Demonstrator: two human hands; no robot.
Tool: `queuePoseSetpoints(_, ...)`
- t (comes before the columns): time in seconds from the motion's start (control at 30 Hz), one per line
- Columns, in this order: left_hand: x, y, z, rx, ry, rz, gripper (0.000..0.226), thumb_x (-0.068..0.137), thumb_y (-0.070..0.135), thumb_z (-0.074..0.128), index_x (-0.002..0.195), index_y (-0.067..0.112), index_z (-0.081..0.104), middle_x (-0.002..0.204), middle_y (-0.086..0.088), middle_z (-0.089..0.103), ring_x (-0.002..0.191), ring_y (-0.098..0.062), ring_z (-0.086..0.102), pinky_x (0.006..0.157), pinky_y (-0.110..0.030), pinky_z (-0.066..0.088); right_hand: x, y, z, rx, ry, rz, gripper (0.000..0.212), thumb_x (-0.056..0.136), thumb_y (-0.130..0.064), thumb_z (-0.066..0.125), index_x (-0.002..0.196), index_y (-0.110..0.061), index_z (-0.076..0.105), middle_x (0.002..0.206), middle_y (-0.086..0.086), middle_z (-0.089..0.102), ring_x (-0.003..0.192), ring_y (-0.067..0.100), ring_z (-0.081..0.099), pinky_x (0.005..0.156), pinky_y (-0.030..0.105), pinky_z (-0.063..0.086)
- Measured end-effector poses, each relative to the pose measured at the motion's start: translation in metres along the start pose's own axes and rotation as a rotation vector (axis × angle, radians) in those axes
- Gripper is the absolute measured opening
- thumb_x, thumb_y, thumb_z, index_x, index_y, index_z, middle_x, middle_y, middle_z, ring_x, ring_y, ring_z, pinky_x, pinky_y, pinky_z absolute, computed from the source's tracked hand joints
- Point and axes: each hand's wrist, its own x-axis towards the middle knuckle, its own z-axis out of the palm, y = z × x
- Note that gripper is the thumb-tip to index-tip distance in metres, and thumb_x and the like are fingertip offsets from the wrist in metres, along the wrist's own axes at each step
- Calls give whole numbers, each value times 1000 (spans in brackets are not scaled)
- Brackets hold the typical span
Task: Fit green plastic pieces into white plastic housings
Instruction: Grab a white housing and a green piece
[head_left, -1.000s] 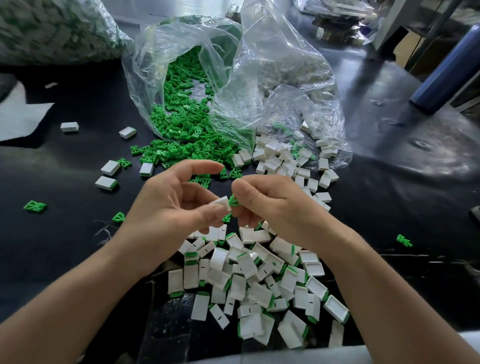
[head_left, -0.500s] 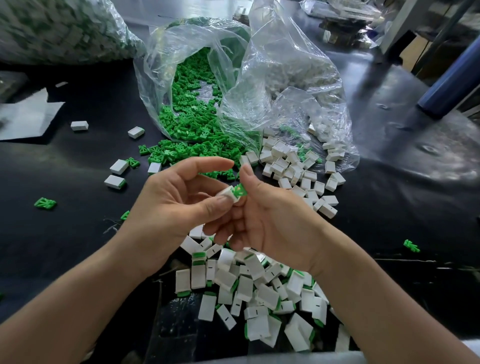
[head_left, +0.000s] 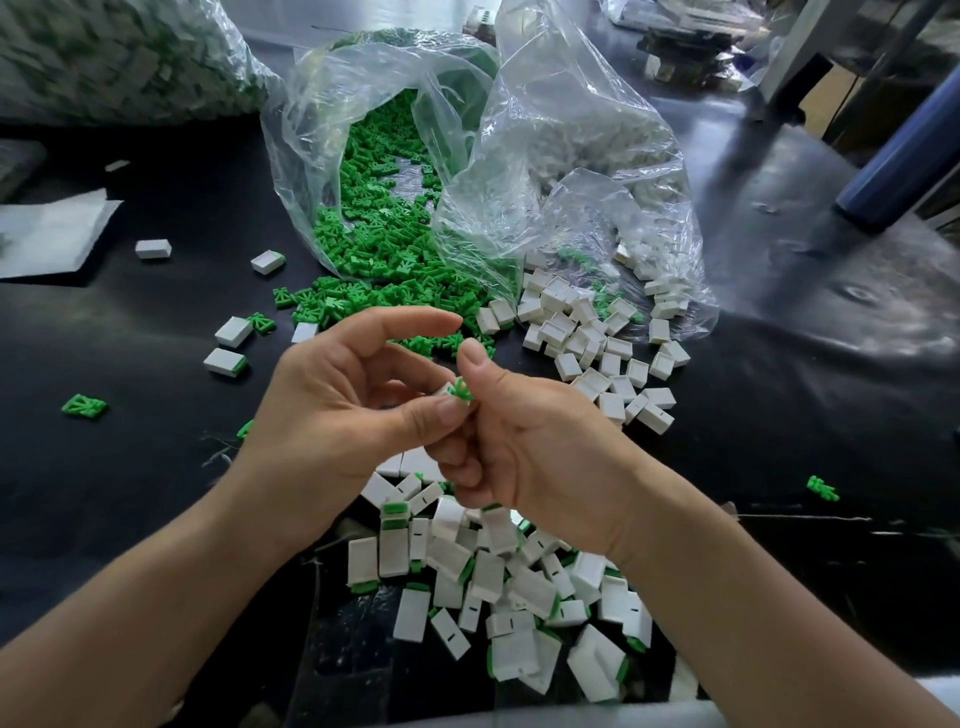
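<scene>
My left hand (head_left: 337, 410) pinches a small white housing (head_left: 444, 389) between thumb and fingers above the black table. My right hand (head_left: 535, 441) meets it from the right and pinches a green piece (head_left: 461, 388) at the housing's end. The housing is mostly hidden by my fingers. Below my hands lies a heap of white housings with green pieces in them (head_left: 493, 571). Loose green pieces (head_left: 384, 244) spill from a clear bag, and bare white housings (head_left: 597, 343) spill from a second clear bag.
The two clear bags (head_left: 519, 130) stand open behind my hands. Stray housings (head_left: 224, 361) and green pieces (head_left: 83, 406) dot the black table (head_left: 130, 467) on the left; one green piece (head_left: 822, 488) lies right. A full bag (head_left: 119, 57) sits far left, a blue cylinder (head_left: 904, 166) far right.
My right hand has turned so its thumb now points up beside the green piece, and both hands have risen slightly. The green piece sits against the housing's end.
</scene>
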Motion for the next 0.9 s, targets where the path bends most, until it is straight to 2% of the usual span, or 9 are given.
queuePoseSetpoints(0.1,-1,-2,-1,8,17,15,46,58,3,70,102,17,63,67,-9,68,54,-20,64,54,-27,52,0,0,2,-58,36,14,41,91,-46,30,89,-9,47,57,-5,38,51,6,33,51,19,28)
queuePoseSetpoints(0.27,-3,-3,-2,44,3,42,59,51,13,82,107,26,66,74,-11,69,60,-22,66,58,-29,53,-2,-1,5,-90,64,-9,40,95,-41,29,71,-12,43,56,-5,36,51,7,30,51,19,26)
queuePoseSetpoints(0.37,-3,-4,-2,42,1,57,56,57,21,74,111,27,64,76,-10,69,62,-21,66,59,-29,54,-2,0,4,-101,78,-13,41,94,-41,30,66,-14,41,56,-5,36,50,7,30,50,19,26)
queuePoseSetpoints(0.53,-4,-4,-1,88,-5,84,58,58,23,74,115,30,61,73,-2,70,64,-19,67,59,-28,54,1,6,5,-101,111,-35,42,97,-36,32,62,-15,41,51,-8,36,49,7,29,48,19,25)
queuePoseSetpoints(0.67,-2,-3,-1,29,-1,77,63,54,25,81,114,27,63,73,-4,70,60,-18,66,56,-27,53,2,8,6,-95,103,-65,40,96,-39,33,66,-16,45,55,-8,37,51,6,31,50,19,28)
queuePoseSetpoints(0.73,-2,-1,0,-18,6,61,67,51,31,85,114,27,63,74,-6,70,58,-19,66,55,-29,53,3,5,4,-83,68,-58,46,92,-47,32,76,-11,55,55,-8,39,52,7,33,51,20,29)
queuePoseSetpoints(0.8,-2,-1,1,-33,17,47,65,53,35,86,113,30,63,75,-6,70,60,-20,67,56,-29,54,2,1,0,-47,36,-22,51,89,-52,29,80,-9,55,57,-5,41,52,7,34,52,22,28)
queuePoseSetpoints(0.9,-3,-1,3,-15,62,26,56,58,20,77,111,30,61,75,-6,71,62,-21,68,57,-28,55,1,0,-2,-46,31,-11,45,95,-43,25,71,-12,46,59,-3,42,53,8,35,54,23,27)
